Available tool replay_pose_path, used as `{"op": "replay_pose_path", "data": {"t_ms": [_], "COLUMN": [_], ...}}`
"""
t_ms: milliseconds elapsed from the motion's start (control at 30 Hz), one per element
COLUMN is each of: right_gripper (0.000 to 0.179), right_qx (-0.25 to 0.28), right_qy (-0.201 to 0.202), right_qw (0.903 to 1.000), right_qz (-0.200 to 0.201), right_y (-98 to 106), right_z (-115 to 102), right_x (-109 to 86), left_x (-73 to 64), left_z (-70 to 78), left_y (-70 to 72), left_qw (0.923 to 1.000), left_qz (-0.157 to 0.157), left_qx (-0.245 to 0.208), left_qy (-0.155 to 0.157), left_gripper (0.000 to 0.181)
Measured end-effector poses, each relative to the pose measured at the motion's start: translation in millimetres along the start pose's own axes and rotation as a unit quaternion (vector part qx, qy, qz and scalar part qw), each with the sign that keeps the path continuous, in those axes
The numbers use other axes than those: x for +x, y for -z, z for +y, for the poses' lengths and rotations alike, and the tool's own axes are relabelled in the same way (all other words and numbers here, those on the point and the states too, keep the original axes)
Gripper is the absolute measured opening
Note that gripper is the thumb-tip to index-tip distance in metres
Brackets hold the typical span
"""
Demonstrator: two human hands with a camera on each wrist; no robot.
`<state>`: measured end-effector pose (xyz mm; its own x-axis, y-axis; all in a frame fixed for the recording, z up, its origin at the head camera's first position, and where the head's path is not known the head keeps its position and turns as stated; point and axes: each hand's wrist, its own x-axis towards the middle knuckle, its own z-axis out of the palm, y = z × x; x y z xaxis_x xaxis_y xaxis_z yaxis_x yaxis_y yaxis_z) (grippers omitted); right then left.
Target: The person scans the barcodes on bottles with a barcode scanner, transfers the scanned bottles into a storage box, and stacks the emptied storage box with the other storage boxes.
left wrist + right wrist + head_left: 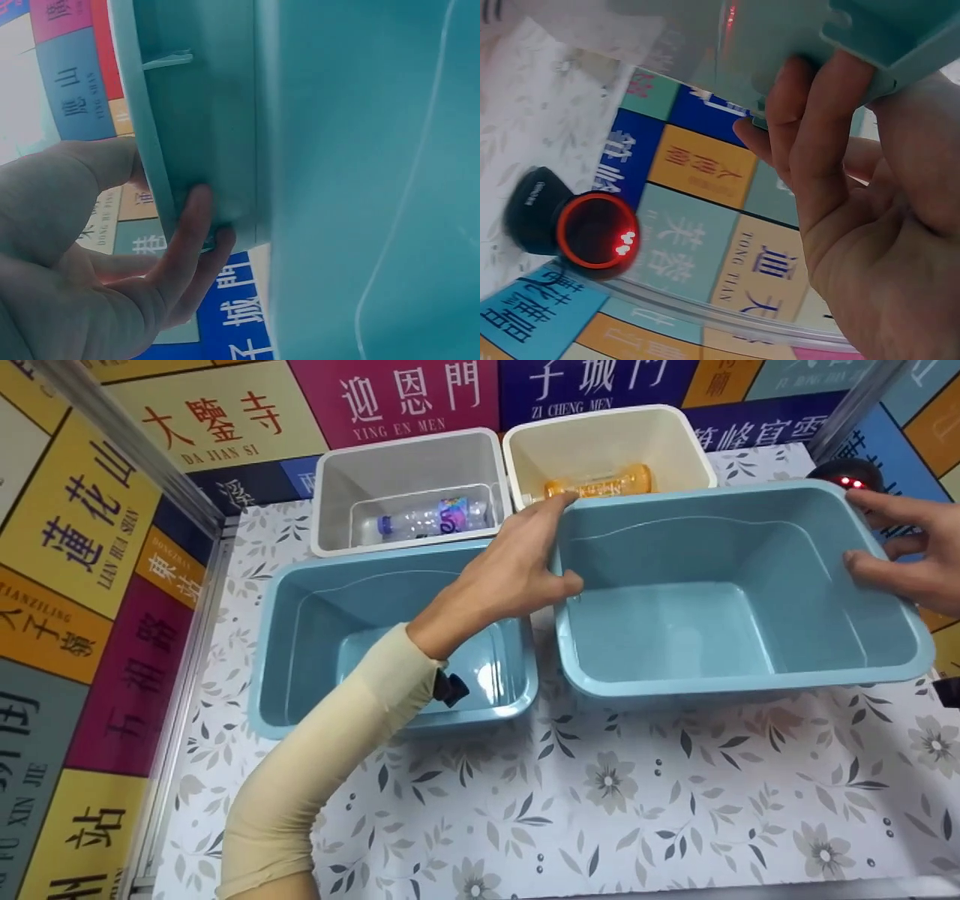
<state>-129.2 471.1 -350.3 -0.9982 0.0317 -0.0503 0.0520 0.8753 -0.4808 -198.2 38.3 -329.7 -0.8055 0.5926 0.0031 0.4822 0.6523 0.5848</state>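
A light blue plastic tub is held between both hands, its inside facing up with nothing in it. At its left rim, the left hand grips with the thumb inside. In the left wrist view, the left hand's fingers curl under the lip of the tub. On the opposite side the right hand grips the right rim. The right wrist view shows the right hand's fingers hooked up beneath that edge. A second, matching blue tub stands on the table to the left, partly covered by the left forearm.
Behind the tubs, a grey bin contains a clear bottle with a purple label. Beside it, a cream bin contains an orange bottle. A black device with red lights stands at the back right. Printed panels surround the flowered tabletop.
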Motion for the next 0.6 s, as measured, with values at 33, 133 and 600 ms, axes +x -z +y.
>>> {"op": "replay_pose_path", "data": {"t_ms": [33, 133, 600], "right_gripper": [0.076, 0.076, 0.067], "right_qx": [0.011, 0.033, 0.055], "right_qy": [-0.006, -0.021, -0.054], "right_qw": [0.9999, 0.999, 0.9928], "right_qz": [0.003, 0.02, 0.092], "right_y": [2.2, 7.7, 38.2], "right_z": [-0.6, -2.2, -26.3], "right_x": [-0.7, -2.9, -26.9], "left_x": [-0.5, -1.8, -11.5], "left_z": [1.2, 4.5, 32.6], "left_y": [2.4, 9.9, 62.8], "left_qw": [1.0, 0.9997, 0.9959], "left_qz": [0.003, 0.013, 0.064], "left_qx": [-0.004, -0.012, -0.029], "left_qy": [-0.004, -0.016, -0.057], "left_gripper": [0.087, 0.085, 0.078]}}
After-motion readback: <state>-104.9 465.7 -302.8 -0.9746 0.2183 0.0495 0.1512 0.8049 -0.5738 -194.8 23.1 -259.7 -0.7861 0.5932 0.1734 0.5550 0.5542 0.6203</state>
